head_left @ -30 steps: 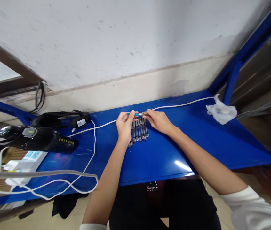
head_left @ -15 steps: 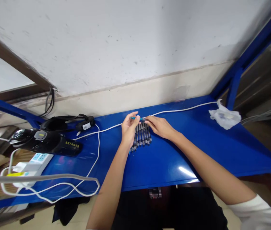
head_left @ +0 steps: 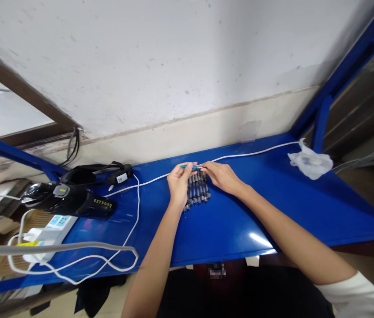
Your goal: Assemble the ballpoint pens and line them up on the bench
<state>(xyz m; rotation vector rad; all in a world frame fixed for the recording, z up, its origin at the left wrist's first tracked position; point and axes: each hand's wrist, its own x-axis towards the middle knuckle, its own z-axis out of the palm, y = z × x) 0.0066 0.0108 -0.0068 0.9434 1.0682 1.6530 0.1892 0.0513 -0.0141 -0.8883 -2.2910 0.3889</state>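
Left hand: raised finger lowered since the earlier frame | blue tabletop under both hands | black bottle, left | white plastic bag, far right | dark pens in a row, just near of the hands | teal pen crosswise, left thumb and fingers pinching it, right hand's fingertips pinched at its right end

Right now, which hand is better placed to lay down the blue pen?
Left, probably: the left hand pinches the blue pen by its coloured part, beside the dark pens; the right hand is at its slim silvery end.
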